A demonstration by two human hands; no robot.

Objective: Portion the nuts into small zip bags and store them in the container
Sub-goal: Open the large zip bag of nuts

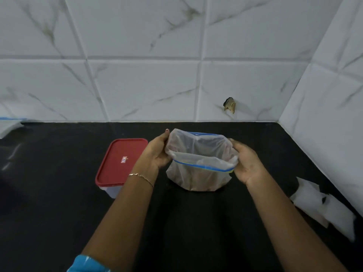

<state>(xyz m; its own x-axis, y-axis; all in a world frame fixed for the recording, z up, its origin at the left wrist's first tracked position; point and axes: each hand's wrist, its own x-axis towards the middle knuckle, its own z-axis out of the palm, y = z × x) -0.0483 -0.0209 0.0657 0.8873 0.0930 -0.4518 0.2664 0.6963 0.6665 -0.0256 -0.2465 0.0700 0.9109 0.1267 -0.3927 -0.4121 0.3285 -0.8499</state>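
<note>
Holding the big zip bag [198,150] by its mouth w/ both hands; it stands base down on the black counter [59,213], centre, w/ brown nuts [196,181] dim through the plastic. My left hand [159,152] grips the rim's left edge, fingers curled round it, thumb tip up at the back; my right hand [247,163] grips the right edge (fingertips hidden by plastic). Both forearms reach fwd, wrists abt level; mouth pulled wide, blue zip strip [204,167] sagging btwn them. Container [110,190], red lid [121,160] on, sits just left of my left wrist; small zip bags [324,209] lie flat far right, well apart.
</note>
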